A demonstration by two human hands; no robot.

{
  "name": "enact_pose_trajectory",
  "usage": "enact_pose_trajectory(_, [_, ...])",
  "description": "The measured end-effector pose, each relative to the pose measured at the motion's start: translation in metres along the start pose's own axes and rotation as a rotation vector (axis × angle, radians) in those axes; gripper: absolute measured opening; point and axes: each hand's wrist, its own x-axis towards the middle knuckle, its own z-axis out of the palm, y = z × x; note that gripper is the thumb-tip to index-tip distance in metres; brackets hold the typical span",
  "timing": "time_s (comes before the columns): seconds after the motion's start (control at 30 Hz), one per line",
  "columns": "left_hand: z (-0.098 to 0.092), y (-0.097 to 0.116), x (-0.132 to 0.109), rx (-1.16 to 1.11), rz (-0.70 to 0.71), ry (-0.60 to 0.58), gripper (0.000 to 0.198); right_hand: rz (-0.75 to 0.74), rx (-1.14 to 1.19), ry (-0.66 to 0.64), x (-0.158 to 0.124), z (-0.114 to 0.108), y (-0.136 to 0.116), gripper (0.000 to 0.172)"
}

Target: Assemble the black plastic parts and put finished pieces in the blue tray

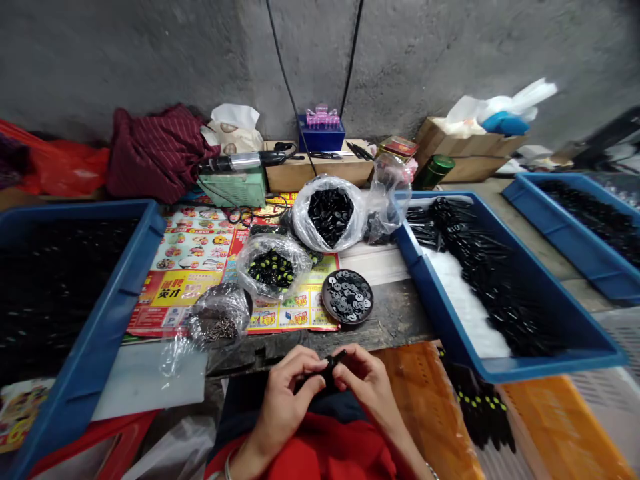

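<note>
My left hand (293,387) pinches a small black part (329,365) between thumb and fingers at the table's front edge. My right hand (364,379) closes on the other end of the same part, whose thin tip points up to the right. The part's exact kind is mostly hidden by the fingers. Just beyond my hands stands a round dish (347,297) of flat grey pieces. A plastic bag (220,317) of small metal screws or pins lies to the left, and a bag (273,267) of black parts with yellow-green rings sits behind it.
A larger bag (330,212) holds black pieces. Blue bins (500,370) (145,230) with black parts flank the table on both sides. An electric screwdriver (245,161) rests on a green box (235,187) at the back. Orange crates (425,407) stand low on the right.
</note>
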Motion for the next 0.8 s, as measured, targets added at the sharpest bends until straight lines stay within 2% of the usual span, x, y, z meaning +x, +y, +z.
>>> enact_pose_trajectory(0.2, [-0.001,-0.008,0.000,-0.154,-0.111,0.012,0.007,-0.009,-0.080,-0.014,0.001,-0.001,0.001,0.022])
enact_pose_trajectory(0.3, [0.002,-0.008,-0.001,-0.171,-0.132,0.006,0.006,-0.129,-0.278,0.037,-0.003,0.000,-0.001,0.017])
enact_pose_trajectory(0.4, [0.006,-0.006,-0.002,-0.204,-0.163,-0.019,0.007,-0.226,-0.416,0.068,-0.006,0.000,-0.004,0.028])
enact_pose_trajectory(0.47, [0.008,-0.006,-0.004,-0.239,-0.182,-0.026,0.008,-0.185,-0.367,0.037,-0.006,-0.001,-0.004,0.035])
enact_pose_trajectory(0.63, [0.009,-0.006,-0.005,-0.256,-0.172,-0.015,0.008,0.038,-0.109,-0.079,0.000,-0.005,0.006,0.042])
enact_pose_trajectory(0.7, [0.007,-0.007,-0.004,-0.254,-0.169,-0.007,0.008,0.046,-0.075,-0.084,0.002,-0.004,0.007,0.043])
enact_pose_trajectory(0.8, [0.006,-0.007,-0.002,-0.223,-0.160,0.011,0.008,-0.024,-0.145,-0.062,0.002,-0.002,0.003,0.033])
